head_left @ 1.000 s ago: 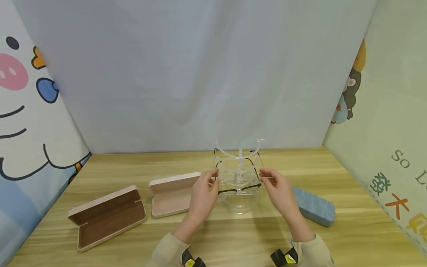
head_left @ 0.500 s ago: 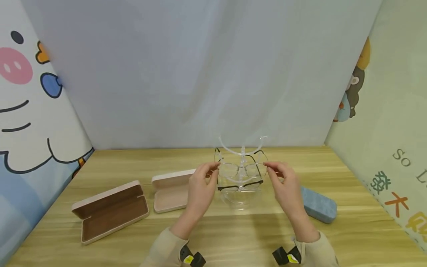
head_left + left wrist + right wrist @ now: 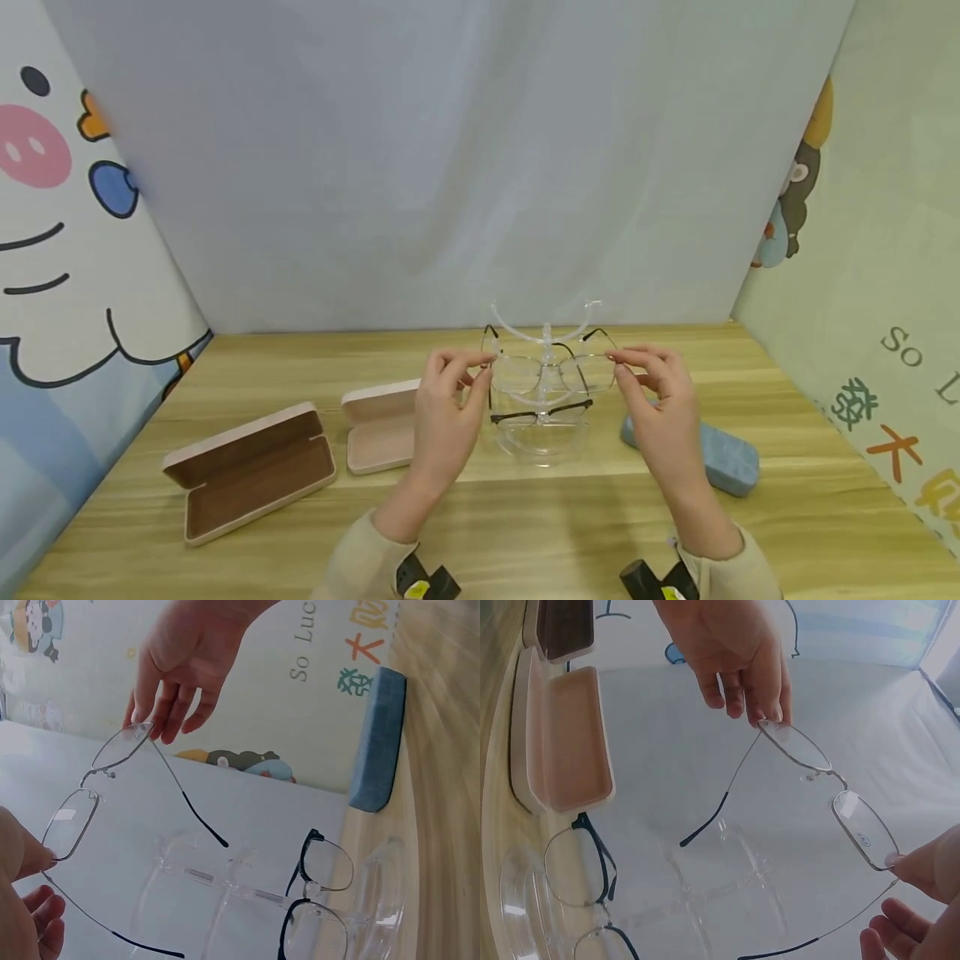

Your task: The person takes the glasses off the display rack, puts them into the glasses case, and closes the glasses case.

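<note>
Both hands hold a pair of thin metal-framed eyeglasses [image 3: 517, 375] by its outer ends, its dark-tipped temples unfolded and pointing away from me. My left hand [image 3: 450, 408] pinches the left end between thumb and fingers, and my right hand [image 3: 663, 408] pinches the right end. In the left wrist view, the same eyeglasses [image 3: 71, 825] are apart from the clear display stand [image 3: 199, 874]. On a lower tier of that stand sits a second pair of eyeglasses [image 3: 517, 417] with black upper rims.
To the left lie two open glasses cases: a brown-lined one [image 3: 255, 500] and a pink-lined one [image 3: 382, 446], partly behind my left hand. A closed blue case [image 3: 727, 458] lies to the right, partly covered by my right hand. A pale curtain [image 3: 375, 167] hangs behind the wooden table [image 3: 525, 533].
Both hands have lifted the metal-framed eyeglasses up off the stand and nearer to me. The right hand has moved outward to the right. The black-rimmed pair stays on the stand.
</note>
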Available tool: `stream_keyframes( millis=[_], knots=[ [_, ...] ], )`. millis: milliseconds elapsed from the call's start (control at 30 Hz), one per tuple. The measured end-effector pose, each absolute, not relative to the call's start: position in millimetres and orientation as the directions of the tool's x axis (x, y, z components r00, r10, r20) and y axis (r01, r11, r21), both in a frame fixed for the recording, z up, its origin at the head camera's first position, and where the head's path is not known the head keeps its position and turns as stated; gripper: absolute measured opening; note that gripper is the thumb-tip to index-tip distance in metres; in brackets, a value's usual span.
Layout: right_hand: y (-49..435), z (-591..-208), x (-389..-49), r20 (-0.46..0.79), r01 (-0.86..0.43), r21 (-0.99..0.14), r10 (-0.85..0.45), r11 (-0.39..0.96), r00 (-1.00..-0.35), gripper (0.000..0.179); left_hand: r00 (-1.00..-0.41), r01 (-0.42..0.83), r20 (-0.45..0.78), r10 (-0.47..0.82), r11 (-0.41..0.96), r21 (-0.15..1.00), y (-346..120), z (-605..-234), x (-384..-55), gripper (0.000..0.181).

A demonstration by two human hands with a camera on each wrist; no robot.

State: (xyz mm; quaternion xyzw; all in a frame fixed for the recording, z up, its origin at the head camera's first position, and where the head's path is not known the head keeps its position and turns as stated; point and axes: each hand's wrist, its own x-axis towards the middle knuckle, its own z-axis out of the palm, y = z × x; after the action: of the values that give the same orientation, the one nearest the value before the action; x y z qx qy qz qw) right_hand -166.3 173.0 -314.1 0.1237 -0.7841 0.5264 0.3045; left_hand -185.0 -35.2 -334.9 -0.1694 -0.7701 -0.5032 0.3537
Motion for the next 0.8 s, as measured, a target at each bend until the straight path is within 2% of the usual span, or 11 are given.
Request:
stream_keyframes(
  millis=[200, 633, 800],
  knots=[
    [170, -304, -157, 0.547, -0.496, -0.824, 0.153, 0.274, -0.823, 0.020, -0.666, 0.658, 0.742, -0.079, 0.408, 0.633, -38, -323, -179, 0.013],
    [164, -292, -141, 0.591, -0.556, -0.802, 0.154, 0.219, -0.792, 0.019, -0.651, 0.683, 0.756, -0.072, 0.381, 0.624, -42, -316, -165, 0.014],
    [165, -287, -135, 0.611, -0.591, -0.791, 0.173, 0.157, -0.772, 0.019, -0.620, 0.716, 0.783, -0.055, 0.367, 0.593, -41, -308, -161, 0.016]
  ],
)
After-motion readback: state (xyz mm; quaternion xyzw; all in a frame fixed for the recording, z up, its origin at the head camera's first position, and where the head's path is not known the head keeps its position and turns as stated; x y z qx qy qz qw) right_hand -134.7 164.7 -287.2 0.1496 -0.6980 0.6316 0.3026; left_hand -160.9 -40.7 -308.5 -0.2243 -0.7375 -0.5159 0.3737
